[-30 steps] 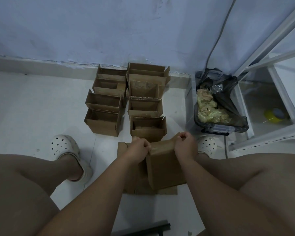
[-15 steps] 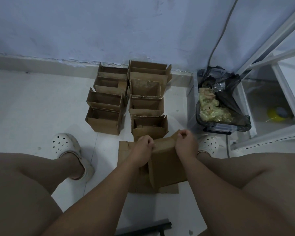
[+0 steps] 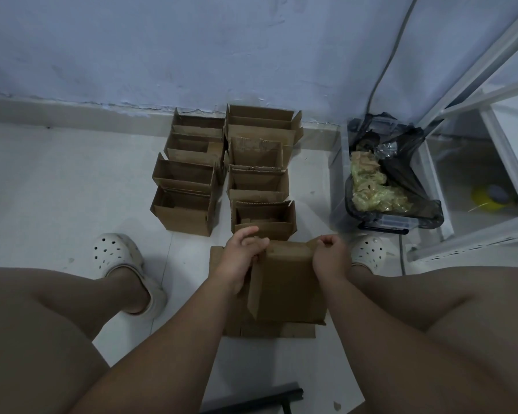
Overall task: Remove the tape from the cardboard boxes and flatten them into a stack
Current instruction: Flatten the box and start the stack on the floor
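Cardboard box [image 3: 284, 288] is held up between both hands, over the flattened stack [image 3: 296, 331] that lies mid-floor [image 3: 57, 189] between the person's feet. Left hand [image 3: 241, 258] curls its fingers round the box's top left corner; right hand [image 3: 331, 258] grips the top right corner. Open boxes [image 3: 189, 210] stand in two rows just beyond, reaching the wall [image 3: 162, 55] edge.

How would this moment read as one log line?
left hand: grips brown cardboard box at left corner | right hand: grips right corner | box: above flattened cardboard stack | open boxes: by wall
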Demonstrator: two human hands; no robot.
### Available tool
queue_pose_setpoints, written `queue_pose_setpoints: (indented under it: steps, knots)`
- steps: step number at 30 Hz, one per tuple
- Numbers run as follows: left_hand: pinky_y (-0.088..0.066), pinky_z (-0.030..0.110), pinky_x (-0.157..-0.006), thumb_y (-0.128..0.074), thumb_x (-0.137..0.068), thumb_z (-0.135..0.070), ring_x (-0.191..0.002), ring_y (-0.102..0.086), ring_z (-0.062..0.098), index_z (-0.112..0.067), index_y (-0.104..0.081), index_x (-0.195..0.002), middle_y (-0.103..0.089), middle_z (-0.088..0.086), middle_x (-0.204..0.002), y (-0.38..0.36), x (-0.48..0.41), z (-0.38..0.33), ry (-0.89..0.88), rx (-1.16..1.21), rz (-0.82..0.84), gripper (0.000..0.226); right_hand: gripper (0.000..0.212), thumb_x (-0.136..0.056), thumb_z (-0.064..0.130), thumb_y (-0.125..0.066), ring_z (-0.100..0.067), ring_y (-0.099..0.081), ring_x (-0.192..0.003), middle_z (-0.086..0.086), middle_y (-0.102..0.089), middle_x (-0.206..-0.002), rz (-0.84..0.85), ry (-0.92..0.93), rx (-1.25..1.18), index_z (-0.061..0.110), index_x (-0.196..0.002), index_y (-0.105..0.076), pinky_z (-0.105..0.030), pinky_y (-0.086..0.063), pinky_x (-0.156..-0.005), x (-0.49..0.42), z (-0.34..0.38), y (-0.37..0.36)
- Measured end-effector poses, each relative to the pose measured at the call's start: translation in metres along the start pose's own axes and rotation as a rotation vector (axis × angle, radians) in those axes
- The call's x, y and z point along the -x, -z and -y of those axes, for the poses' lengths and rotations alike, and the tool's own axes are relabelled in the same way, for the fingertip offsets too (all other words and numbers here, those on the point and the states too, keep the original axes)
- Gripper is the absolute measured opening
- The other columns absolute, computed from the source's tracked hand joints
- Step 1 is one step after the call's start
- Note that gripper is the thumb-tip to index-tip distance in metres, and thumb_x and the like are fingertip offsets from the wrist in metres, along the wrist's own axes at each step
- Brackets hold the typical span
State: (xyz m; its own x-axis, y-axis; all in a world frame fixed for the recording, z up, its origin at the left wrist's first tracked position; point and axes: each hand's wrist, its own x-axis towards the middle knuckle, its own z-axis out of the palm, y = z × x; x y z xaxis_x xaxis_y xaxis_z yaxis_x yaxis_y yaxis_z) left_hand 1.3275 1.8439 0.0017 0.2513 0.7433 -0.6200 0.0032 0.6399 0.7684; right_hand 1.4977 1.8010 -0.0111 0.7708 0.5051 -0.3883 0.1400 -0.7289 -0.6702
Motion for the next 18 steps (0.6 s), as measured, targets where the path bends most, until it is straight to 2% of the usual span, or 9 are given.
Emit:
queue_pose_setpoints:
  steps: [2, 5, 7, 10, 14, 18]
  knots:
    - [-0.042, 0.014, -0.072, -0.063, -0.090, -0.015, -0.099, -0.058, 0.009, -0.027, -0.065, -0.103, -0.064, -0.010, -0.098, 0.000, -0.003, 0.001, -0.103, -0.250, -0.069, 0.018, 0.012, -0.095, 0.018, -0.050, -0.012, -0.048, -0.074, 0.016, -0.049, -0.072, -0.009, 0.019, 0.002, 0.023, -0.086, -0.057, -0.029, -0.037, -0.070, 0.001, 0.000, -0.001]
    - [-0.037, 0.009, -0.066, -0.061, -0.091, -0.015, -0.080, -0.052, -0.003, -0.023, -0.071, -0.097, -0.056, -0.019, -0.084, -0.002, -0.006, 0.004, -0.225, -0.575, -0.157, 0.013, 0.013, -0.095, 0.018, -0.051, -0.013, -0.049, -0.076, 0.015, -0.049, -0.073, -0.017, 0.035, -0.006, 0.022, -0.085, -0.057, -0.029, -0.036, -0.071, 0.002, 0.000, -0.001]
    - [-0.037, 0.009, -0.064, -0.062, -0.091, -0.016, -0.073, -0.048, -0.006, -0.019, -0.073, -0.096, -0.051, -0.023, -0.078, -0.004, -0.007, 0.006, -0.250, -0.625, -0.196, 0.012, 0.014, -0.094, 0.017, -0.050, -0.014, -0.049, -0.077, 0.014, -0.050, -0.074, -0.026, 0.018, -0.020, 0.023, -0.083, -0.057, -0.029, -0.036, -0.071, 0.001, -0.001, 0.000]
    - [-0.040, 0.013, -0.064, -0.061, -0.092, -0.018, -0.073, -0.052, 0.000, -0.020, -0.071, -0.092, -0.055, -0.019, -0.076, -0.004, -0.006, 0.009, -0.216, -0.607, -0.250, 0.010, 0.016, -0.094, 0.017, -0.050, -0.016, -0.051, -0.078, 0.012, -0.051, -0.075, -0.025, 0.006, -0.024, 0.024, -0.081, -0.056, -0.030, -0.039, -0.072, 0.000, -0.003, 0.001]
    - [-0.041, 0.013, -0.065, -0.060, -0.092, -0.019, -0.077, -0.055, 0.004, -0.021, -0.069, -0.088, -0.061, -0.010, -0.083, -0.005, -0.001, 0.010, -0.246, -0.603, -0.320, 0.010, 0.017, -0.094, 0.019, -0.050, -0.015, -0.051, -0.077, 0.010, -0.053, -0.077, -0.035, -0.027, -0.045, 0.027, -0.079, -0.054, -0.031, -0.040, -0.072, -0.001, -0.004, -0.002]
    - [-0.041, 0.013, -0.071, -0.060, -0.093, -0.020, -0.083, -0.054, 0.006, -0.019, -0.069, -0.091, -0.061, -0.006, -0.093, -0.004, 0.000, 0.006, -0.327, -0.685, -0.310, 0.010, 0.014, -0.092, 0.018, -0.051, -0.008, -0.046, -0.067, 0.011, -0.050, -0.076, -0.068, -0.114, -0.086, 0.025, -0.082, -0.056, -0.032, -0.041, -0.071, -0.005, -0.008, -0.004]
